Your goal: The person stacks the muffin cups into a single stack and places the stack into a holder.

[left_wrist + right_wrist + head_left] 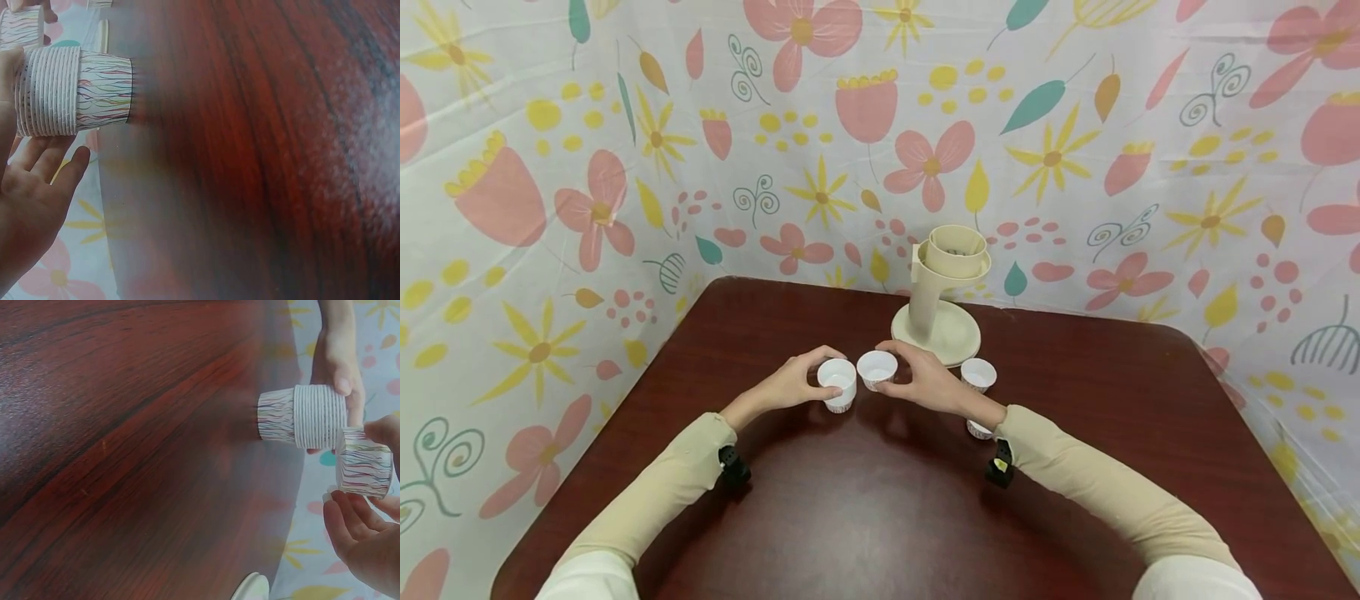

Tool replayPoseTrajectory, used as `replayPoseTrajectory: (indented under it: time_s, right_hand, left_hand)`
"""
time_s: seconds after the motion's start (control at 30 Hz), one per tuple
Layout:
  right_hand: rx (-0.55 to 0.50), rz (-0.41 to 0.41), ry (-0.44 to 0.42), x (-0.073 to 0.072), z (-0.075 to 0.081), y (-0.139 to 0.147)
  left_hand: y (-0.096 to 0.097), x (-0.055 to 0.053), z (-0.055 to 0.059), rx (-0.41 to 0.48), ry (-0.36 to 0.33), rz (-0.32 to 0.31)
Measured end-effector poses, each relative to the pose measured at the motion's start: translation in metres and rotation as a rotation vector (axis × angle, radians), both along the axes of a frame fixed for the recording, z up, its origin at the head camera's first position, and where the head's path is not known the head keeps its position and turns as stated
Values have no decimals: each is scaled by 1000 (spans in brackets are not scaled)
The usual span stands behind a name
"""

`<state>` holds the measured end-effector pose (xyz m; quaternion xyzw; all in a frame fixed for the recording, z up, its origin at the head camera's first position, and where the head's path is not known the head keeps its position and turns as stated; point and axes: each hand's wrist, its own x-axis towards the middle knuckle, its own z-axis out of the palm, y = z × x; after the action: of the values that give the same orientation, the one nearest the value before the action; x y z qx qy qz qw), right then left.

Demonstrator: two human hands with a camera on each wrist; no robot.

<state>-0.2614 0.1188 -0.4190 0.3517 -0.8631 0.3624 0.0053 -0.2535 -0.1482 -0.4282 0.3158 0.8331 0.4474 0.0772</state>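
Observation:
My left hand (792, 382) grips a stack of white paper baking cups (840, 392), thumb on the near side and fingers on the far side. In the left wrist view the stacked rims (50, 90) show many layers, and thin coloured wavy lines run down the lowest cup. Just right of it, my right hand (928, 383) pinches a single cup (877, 368) of the same kind by its sides, mouth up. The right wrist view shows this lone cup (365, 467) held higher than the stack, close beside it; whether they touch I cannot tell.
Behind the right hand stands a cream-coloured plastic stand (925, 308) with a round holder on a flat base. Two more paper cups sit to the right, one by the base (978, 373), another partly behind the right wrist (979, 430). Flower-patterned cloth (865, 192) backs the dark wooden table (865, 517).

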Motion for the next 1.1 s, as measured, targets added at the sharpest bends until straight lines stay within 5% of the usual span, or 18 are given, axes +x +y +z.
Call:
replayPoseTrajectory:
  time_s: [0.87, 1.1]
  right_hand:
    - [-81, 76, -65, -4, 2, -18]
    - [-58, 91, -63, -7, -1, -25]
  left_hand:
    - [1, 4, 7, -40, 9, 20]
    - [0, -2, -3, -40, 21, 22]
